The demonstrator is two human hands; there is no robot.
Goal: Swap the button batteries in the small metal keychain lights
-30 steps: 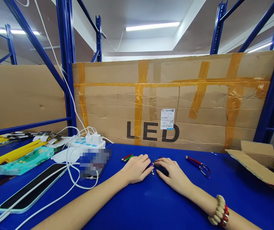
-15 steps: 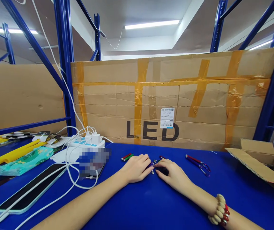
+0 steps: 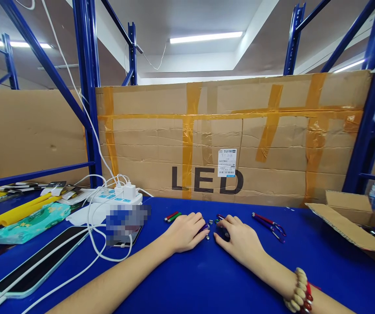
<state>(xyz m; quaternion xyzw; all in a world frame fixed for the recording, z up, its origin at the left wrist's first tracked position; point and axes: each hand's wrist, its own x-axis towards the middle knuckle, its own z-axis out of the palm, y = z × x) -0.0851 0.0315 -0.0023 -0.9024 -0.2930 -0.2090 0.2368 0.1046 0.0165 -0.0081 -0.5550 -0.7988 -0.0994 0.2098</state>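
Note:
My left hand (image 3: 189, 232) lies low over the blue table, its fingers closed round a small purple tube (image 3: 204, 227) that mostly hides under them. Tiny silvery metal pieces (image 3: 207, 237) lie just beside its fingertips. To the right, my right hand (image 3: 239, 237) rests with bent fingers and thumb apart, above small dark pieces (image 3: 225, 234) partly covered by the hand. A reddish-purple tube (image 3: 220, 216) shows just beyond its index finger. Left of my left hand are a red tube (image 3: 170, 215) and a green tube (image 3: 174, 217).
Red and purple tubes with carabiner-like clips (image 3: 270, 224) lie to the right. An open cardboard box (image 3: 347, 220) stands at the right edge. On the left are a phone (image 3: 39, 261), white cables (image 3: 94, 257) and a power strip (image 3: 131, 199). A large cardboard sheet (image 3: 151, 144) stands behind.
My right hand has drawn slightly right, away from my left hand, and its thumb and fingers have parted. My left hand stays in place on the purple tube. The view has shifted slightly.

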